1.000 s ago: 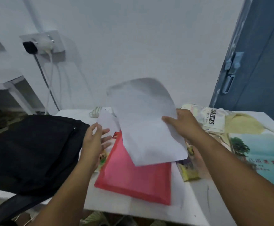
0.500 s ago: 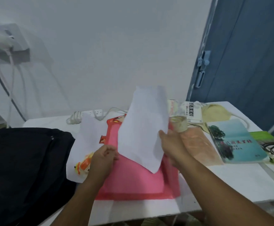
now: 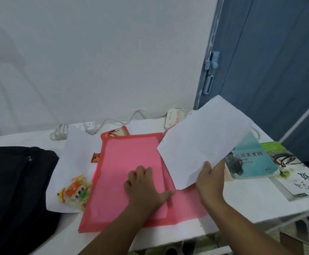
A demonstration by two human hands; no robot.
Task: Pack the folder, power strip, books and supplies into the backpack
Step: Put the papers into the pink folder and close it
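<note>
A pink folder point(image 3: 124, 173) lies flat in the middle of the white table point(image 3: 242, 203). My left hand point(image 3: 144, 188) presses on its right part, fingers spread. My right hand point(image 3: 209, 183) pinches the lower edge of a white paper sheet point(image 3: 203, 142) held up over the folder's right side. The black backpack point(image 3: 15, 190) lies at the left. A white power strip point(image 3: 83, 127) with coiled cord sits by the wall. A teal book point(image 3: 251, 161) and a green-and-white book point(image 3: 295, 172) lie at the right.
Another white sheet point(image 3: 72, 159) lies left of the folder with an orange snack packet point(image 3: 75, 190) on it. A small red packet point(image 3: 95, 157) sits at the folder's edge. A light packet point(image 3: 174, 116) rests by the wall. A blue door point(image 3: 269, 70) stands behind at the right.
My right hand has carried the white sheet from over the folder's middle off to the right. My left hand moved from the folder's left edge onto its right part.
</note>
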